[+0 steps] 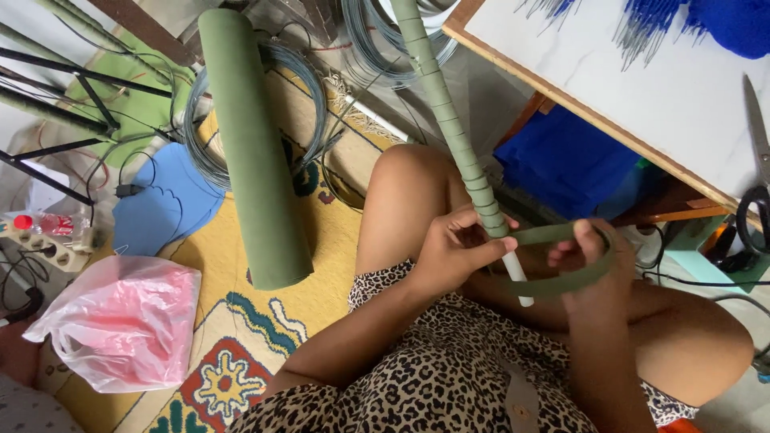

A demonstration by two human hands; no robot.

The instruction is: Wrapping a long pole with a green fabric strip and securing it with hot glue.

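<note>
A long white rod [520, 282] wrapped in spiral turns of green strip [449, 120] slants from the top centre down to my lap. My left hand [455, 255] grips the rod just where the wrapping ends, thumb and fingers closed around it. My right hand [584, 255] holds the loose end of the green strip [579, 281], which loops around its fingers and runs back to the rod. The rod's bare white tip pokes out below my left hand.
A thick green roll [253, 144] lies on the yellow patterned rug [241, 337], beside coils of wire [305, 80]. A pink plastic bag [120, 321] sits at left. A white table [658, 88] with scissors [758, 152] and blue tufts stands at right.
</note>
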